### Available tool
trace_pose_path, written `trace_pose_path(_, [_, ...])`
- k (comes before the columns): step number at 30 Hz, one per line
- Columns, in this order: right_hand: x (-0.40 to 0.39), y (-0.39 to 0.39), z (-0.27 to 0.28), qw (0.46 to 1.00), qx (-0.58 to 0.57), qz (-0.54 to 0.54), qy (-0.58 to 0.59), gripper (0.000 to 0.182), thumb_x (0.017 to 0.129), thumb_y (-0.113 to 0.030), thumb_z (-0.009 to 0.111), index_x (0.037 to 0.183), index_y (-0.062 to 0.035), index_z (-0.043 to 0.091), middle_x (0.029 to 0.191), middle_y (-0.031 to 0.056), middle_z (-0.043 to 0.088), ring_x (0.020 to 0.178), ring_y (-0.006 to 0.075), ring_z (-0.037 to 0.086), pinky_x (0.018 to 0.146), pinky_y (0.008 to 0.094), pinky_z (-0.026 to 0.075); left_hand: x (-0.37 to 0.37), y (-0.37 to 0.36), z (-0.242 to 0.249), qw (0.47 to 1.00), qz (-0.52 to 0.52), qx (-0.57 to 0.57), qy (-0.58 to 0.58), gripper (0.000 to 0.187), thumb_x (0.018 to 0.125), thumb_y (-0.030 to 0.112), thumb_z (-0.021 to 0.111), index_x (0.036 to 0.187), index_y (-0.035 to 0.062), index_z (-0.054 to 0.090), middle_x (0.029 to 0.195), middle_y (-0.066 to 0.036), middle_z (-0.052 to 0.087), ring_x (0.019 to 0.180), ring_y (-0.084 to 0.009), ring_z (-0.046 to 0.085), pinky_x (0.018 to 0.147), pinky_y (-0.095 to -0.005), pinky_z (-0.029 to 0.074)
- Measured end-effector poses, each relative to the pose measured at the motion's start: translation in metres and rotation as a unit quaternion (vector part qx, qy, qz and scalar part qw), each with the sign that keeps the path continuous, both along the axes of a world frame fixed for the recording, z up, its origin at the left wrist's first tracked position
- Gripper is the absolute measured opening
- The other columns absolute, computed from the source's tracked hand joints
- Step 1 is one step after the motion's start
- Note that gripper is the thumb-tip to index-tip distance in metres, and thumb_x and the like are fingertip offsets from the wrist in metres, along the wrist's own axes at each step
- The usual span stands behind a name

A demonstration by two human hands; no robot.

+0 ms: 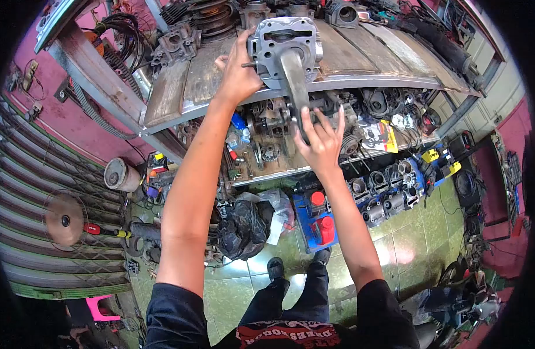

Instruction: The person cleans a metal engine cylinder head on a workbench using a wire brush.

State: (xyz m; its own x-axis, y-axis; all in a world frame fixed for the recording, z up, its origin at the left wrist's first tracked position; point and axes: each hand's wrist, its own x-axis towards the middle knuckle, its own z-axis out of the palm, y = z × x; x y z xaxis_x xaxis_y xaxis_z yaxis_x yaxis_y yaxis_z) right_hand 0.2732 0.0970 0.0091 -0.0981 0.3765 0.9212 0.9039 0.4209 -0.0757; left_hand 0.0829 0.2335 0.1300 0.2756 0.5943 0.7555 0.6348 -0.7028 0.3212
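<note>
A silver-grey engine cylinder block with a long slot and bolt holes in its face sits at the wooden bench's front edge. My left hand is wrapped round its left side, fingers partly hidden behind it. A long grey metal bar, wider and rounded at its upper end, slants across the block's face over the lower opening. My right hand pinches the bar's lower end between thumb and index finger, with the other fingers stretched upward. The exact kind of bar I cannot tell.
More engine castings stand along the wooden bench. The shelf below holds loose parts. On the tiled floor are a blue tray with red-capped containers, a black plastic bag and a row of engine parts. A fan stands left.
</note>
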Motion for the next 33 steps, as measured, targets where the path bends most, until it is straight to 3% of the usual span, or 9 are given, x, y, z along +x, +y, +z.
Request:
trace_pose_path(3, [0.016,-0.016,-0.035,1.000,-0.021,0.001,0.001,0.073,0.074,-0.012,0.083,0.144,-0.0087,0.063,0.077,0.0121,0.071,0.104,0.0309,0.073,0.119,0.0685,0.029,-0.001,0.005,-0.001,1.000,-0.007,0.018,-0.005,0.098,0.071,0.007,0.074,0.157,0.0146,0.029,0.145,-0.018,0.056,0.134,-0.0323,0.053,0.105,-0.0461,0.026])
trace_pose_path(5, [0.021,-0.023,-0.043,0.998,-0.051,-0.027,-0.011,0.076,0.072,-0.006,0.082,0.145,-0.0044,0.060,0.091,0.0106,0.077,0.105,0.0272,0.074,0.123,0.0650,0.026,-0.002,0.003,-0.002,1.000,-0.023,-0.010,-0.014,0.100,0.069,0.001,0.073,0.158,0.0177,0.029,0.153,-0.015,0.051,0.144,-0.0332,0.048,0.107,-0.0560,0.024])
trace_pose_path(6, [0.016,-0.017,-0.030,0.999,-0.028,-0.013,0.019,0.074,0.073,-0.011,0.082,0.144,-0.0073,0.062,0.074,0.0121,0.070,0.099,0.0294,0.074,0.120,0.0657,0.030,-0.002,0.004,-0.003,1.000,-0.023,-0.011,-0.014,0.100,0.069,0.001,0.073,0.158,0.0177,0.029,0.153,-0.015,0.051,0.144,-0.0332,0.048,0.107,-0.0560,0.024])
trace_pose_path(9, [0.009,0.002,0.010,0.999,0.016,-0.021,0.038,0.075,0.074,-0.012,0.083,0.146,-0.0075,0.061,0.074,0.0117,0.070,0.096,0.0284,0.074,0.119,0.0652,0.031,-0.003,0.006,-0.004,0.999,-0.030,0.010,-0.009,0.099,0.069,-0.003,0.067,0.158,0.0177,0.029,0.152,-0.016,0.052,0.144,-0.0341,0.048,0.108,-0.0565,0.024])
trace_pose_path(15, [-0.002,-0.027,-0.042,0.997,-0.045,0.011,0.060,0.080,0.074,-0.008,0.084,0.149,-0.0064,0.057,0.091,0.0102,0.076,0.093,0.0248,0.073,0.119,0.0630,0.032,-0.002,0.002,-0.001,0.999,-0.031,0.002,-0.009,0.097,0.069,-0.005,0.063,0.157,0.0162,0.030,0.151,-0.017,0.052,0.144,-0.0350,0.048,0.106,-0.0556,0.025])
trace_pose_path(17, [0.000,-0.019,-0.037,0.997,-0.027,0.001,0.068,0.077,0.075,-0.009,0.084,0.147,-0.0045,0.059,0.088,0.0095,0.076,0.092,0.0237,0.073,0.119,0.0616,0.032,-0.002,0.003,-0.001,1.000,-0.026,-0.002,-0.007,0.097,0.069,-0.004,0.064,0.157,0.0165,0.029,0.150,-0.018,0.053,0.144,-0.0349,0.048,0.106,-0.0560,0.025])
trace_pose_path(22, [-0.011,0.013,0.036,0.998,0.024,0.011,0.052,0.077,0.076,-0.008,0.082,0.148,-0.0022,0.057,0.082,0.0089,0.074,0.088,0.0238,0.072,0.118,0.0597,0.035,-0.002,0.005,-0.002,0.999,-0.034,0.019,-0.016,0.097,0.069,-0.002,0.066,0.157,0.0167,0.030,0.150,-0.016,0.053,0.143,-0.0344,0.048,0.106,-0.0577,0.026])
trace_pose_path(29, [-0.031,0.005,0.012,0.998,0.001,0.062,0.028,0.080,0.073,-0.007,0.084,0.148,-0.0024,0.057,0.081,0.0099,0.073,0.086,0.0229,0.071,0.117,0.0609,0.035,-0.002,0.007,-0.002,0.999,-0.035,-0.006,-0.015,0.098,0.070,-0.002,0.069,0.157,0.0154,0.029,0.151,-0.016,0.051,0.144,-0.0332,0.047,0.105,-0.0574,0.026])
trace_pose_path(33, [-0.041,0.024,0.052,0.997,0.039,0.059,0.032,0.077,0.075,-0.009,0.083,0.148,-0.0035,0.057,0.076,0.0089,0.071,0.088,0.0231,0.072,0.117,0.0604,0.035,-0.003,0.008,-0.002,1.000,-0.021,-0.012,-0.013,0.100,0.071,0.008,0.080,0.157,0.0157,0.029,0.151,-0.015,0.052,0.144,-0.0326,0.047,0.107,-0.0548,0.025])
